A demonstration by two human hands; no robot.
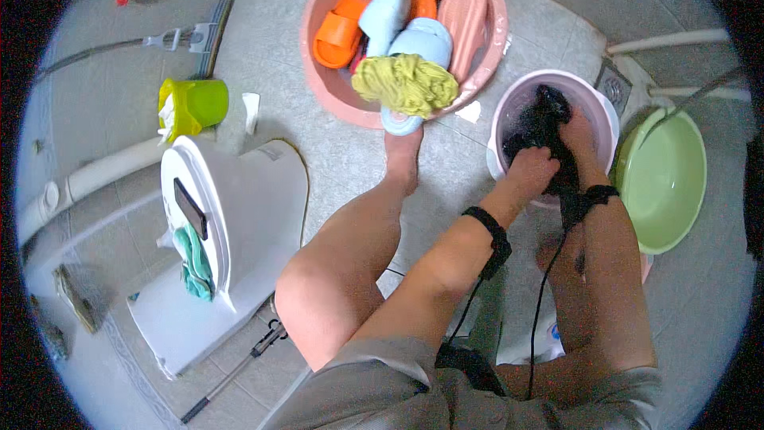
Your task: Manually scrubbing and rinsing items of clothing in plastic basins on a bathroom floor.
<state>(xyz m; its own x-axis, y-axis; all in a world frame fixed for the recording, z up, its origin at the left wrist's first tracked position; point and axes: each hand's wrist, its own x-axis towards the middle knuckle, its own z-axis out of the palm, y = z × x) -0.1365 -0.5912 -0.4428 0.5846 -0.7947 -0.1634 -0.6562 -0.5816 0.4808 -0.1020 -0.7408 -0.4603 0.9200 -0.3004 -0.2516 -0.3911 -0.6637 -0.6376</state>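
Both my hands reach into a pale pink-purple bucket [498, 115] on the right, which holds a wet black cloth [541, 123]. My left hand [533, 170] is closed on the near side of the cloth, with its fingers curled in. On the right side my right hand [578, 140] grips the same cloth, its fingertips partly sunk in the dark folds. Each wrist wears a black strap with a cable. The cloth is bunched up, and its lower part is hidden by my hands and the bucket's near wall.
A large pink basin [313, 80] holds orange, blue and pink slippers and a yellow-green cloth [406, 84]. Right of the bucket leans a light green basin [664, 183]. At left are a white toilet [255, 199], a yellow-green bin [205, 103] and a squeegee [213, 38].
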